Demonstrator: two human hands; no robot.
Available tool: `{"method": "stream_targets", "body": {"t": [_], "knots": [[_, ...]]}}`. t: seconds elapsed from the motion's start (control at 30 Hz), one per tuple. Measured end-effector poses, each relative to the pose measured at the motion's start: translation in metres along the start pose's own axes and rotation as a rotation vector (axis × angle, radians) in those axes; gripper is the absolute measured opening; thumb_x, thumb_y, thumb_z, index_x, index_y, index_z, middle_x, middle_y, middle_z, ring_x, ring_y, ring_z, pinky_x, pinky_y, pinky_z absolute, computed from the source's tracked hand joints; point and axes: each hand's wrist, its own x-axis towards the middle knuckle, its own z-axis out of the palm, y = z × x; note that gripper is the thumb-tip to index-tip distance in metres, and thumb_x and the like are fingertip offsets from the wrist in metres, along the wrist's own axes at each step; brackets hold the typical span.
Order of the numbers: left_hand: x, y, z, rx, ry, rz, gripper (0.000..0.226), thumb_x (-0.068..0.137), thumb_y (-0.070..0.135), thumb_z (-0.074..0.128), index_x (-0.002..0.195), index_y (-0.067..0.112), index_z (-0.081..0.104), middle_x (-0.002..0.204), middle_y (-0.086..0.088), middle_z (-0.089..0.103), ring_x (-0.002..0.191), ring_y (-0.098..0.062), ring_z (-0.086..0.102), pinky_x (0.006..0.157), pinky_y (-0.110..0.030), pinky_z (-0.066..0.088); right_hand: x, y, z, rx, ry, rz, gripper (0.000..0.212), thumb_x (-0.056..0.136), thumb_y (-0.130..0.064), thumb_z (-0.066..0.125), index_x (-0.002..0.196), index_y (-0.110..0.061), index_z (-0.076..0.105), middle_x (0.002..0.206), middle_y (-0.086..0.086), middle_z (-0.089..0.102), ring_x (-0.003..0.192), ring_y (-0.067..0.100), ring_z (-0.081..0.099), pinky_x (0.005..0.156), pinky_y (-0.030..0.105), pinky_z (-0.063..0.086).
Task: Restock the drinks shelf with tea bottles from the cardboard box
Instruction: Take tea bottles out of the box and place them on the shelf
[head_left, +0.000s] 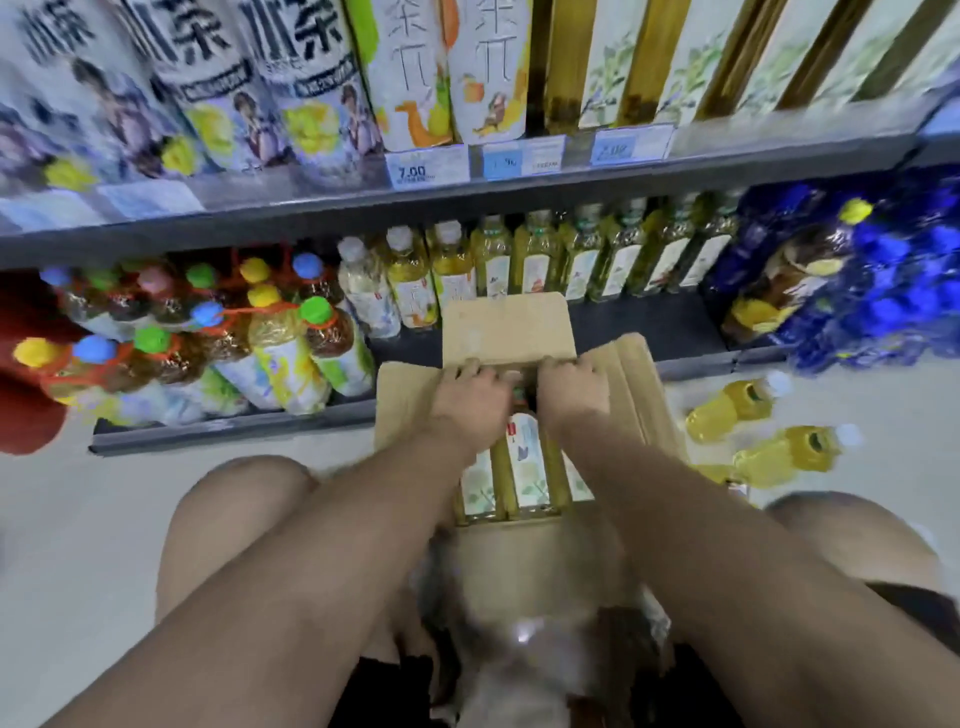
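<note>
An open cardboard box (506, 325) stands on the floor in front of the bottom shelf, between my knees. Several yellow tea bottles (524, 460) with pale flower labels lie packed inside it. My left hand (470, 397) and my right hand (574, 387) reach side by side into the far end of the box, fingers curled down over the bottle tops. Whether either hand actually grips a bottle is hidden by the knuckles. The bottom shelf (649, 325) holds a row of matching tea bottles (582, 254) at the back, with a bare dark strip in front of them.
Two yellow bottles (727, 410) (789, 452) lie on the pale floor right of the box. Bundled bottles with coloured caps (218, 338) fill the shelf's left part, blue packs (857, 280) the right. An upper shelf with price tags (428, 169) overhangs.
</note>
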Motion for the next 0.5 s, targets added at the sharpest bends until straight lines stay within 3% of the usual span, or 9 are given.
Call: {"method": "stream_targets", "body": {"t": [0.07, 0.13, 0.33, 0.5], "knots": [[-0.021, 0.001, -0.007, -0.012, -0.037, -0.054, 0.042, 0.101, 0.029, 0.039, 0.141, 0.019, 0.043, 0.137, -0.01, 0.054, 0.132, -0.032, 0.043, 0.107, -0.047, 0.034, -0.025, -0.009, 0.003, 0.033, -0.038, 0.019, 0.037, 0.094, -0.007, 0.042, 0.129, -0.012, 0.05, 0.134, 0.013, 0.056, 0.134, 0.034, 0.04, 0.1, 0.043, 0.041], [-0.036, 0.002, -0.017, -0.02, -0.045, -0.08, 0.044, 0.102, 0.03, 0.037, 0.146, 0.021, 0.039, 0.139, -0.011, 0.052, 0.133, -0.031, 0.042, 0.105, -0.046, 0.034, -0.042, -0.015, 0.002, 0.028, -0.04, 0.019, 0.04, 0.094, -0.007, 0.042, 0.133, -0.012, 0.047, 0.136, 0.013, 0.054, 0.131, 0.034, 0.044, 0.101, 0.042, 0.041], [-0.065, 0.003, -0.024, -0.029, -0.054, -0.126, 0.031, 0.099, 0.027, 0.046, 0.128, 0.022, 0.054, 0.133, -0.009, 0.054, 0.125, -0.03, 0.048, 0.096, -0.044, 0.035, -0.067, -0.016, -0.005, 0.053, -0.03, -0.003, 0.033, 0.095, -0.016, 0.048, 0.128, -0.016, 0.052, 0.13, 0.01, 0.057, 0.119, 0.03, 0.055, 0.095, 0.039, 0.044], [-0.068, -0.002, -0.014, -0.004, -0.096, -0.136, 0.034, 0.101, 0.038, 0.04, 0.129, 0.025, 0.055, 0.136, -0.007, 0.053, 0.127, -0.028, 0.044, 0.099, -0.044, 0.032, -0.06, -0.019, -0.008, 0.116, -0.066, -0.036, 0.03, 0.095, -0.02, 0.054, 0.124, -0.013, 0.054, 0.124, 0.011, 0.061, 0.114, 0.031, 0.059, 0.088, 0.037, 0.046]]}}
